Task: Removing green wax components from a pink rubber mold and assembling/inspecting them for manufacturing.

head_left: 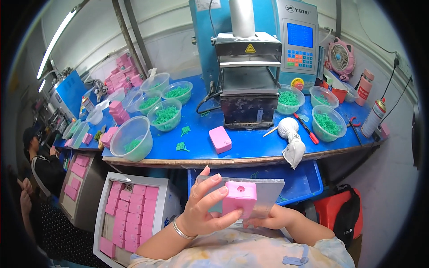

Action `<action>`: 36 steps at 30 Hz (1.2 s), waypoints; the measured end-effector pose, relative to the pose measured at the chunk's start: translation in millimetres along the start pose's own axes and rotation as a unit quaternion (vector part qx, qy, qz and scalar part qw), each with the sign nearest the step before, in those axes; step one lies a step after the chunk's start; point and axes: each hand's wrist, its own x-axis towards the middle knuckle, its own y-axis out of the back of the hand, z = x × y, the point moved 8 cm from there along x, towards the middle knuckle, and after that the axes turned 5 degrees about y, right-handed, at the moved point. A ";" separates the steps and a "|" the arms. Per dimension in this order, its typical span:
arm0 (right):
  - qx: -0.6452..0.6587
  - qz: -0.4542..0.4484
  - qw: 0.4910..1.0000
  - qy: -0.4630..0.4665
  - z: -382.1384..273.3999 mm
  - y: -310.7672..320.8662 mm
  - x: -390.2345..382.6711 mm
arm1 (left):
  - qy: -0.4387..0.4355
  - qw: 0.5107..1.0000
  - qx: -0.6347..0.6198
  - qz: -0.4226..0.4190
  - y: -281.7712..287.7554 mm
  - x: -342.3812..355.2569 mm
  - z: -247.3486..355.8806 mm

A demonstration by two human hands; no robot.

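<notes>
In front of my chest, my left hand grips a pink block between its thumb and fingers. The block has a small round hole in the face turned up. Behind and under it is a thin grey sheet-like plate, tilted. My right hand holds the lower edge of that plate, its fingers partly hidden. Another pink block lies on the blue table. Beside it are two small green lattice pieces.
A press with a control panel stands at the table's back. Plastic bowls of green pieces flank it. Right of the press lie a white cloth bundle and a red-handled tool. An open-topped heater-like box holds several pink blocks. A blue bin sits below the table edge.
</notes>
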 end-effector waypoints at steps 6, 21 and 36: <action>0.061 -0.002 0.998 -0.026 -9.4 -5.6 8.9 | 0.129 0.992 -0.007 -0.014 -6.0 -5.0 -22.8; 0.315 0.121 0.940 0.057 -140.8 89.7 45.4 | 0.277 0.954 0.069 -0.094 -67.2 -0.6 -132.7; 0.116 0.411 0.882 0.198 -147.1 189.7 79.4 | 0.331 0.933 0.087 -0.112 -84.2 2.9 -153.1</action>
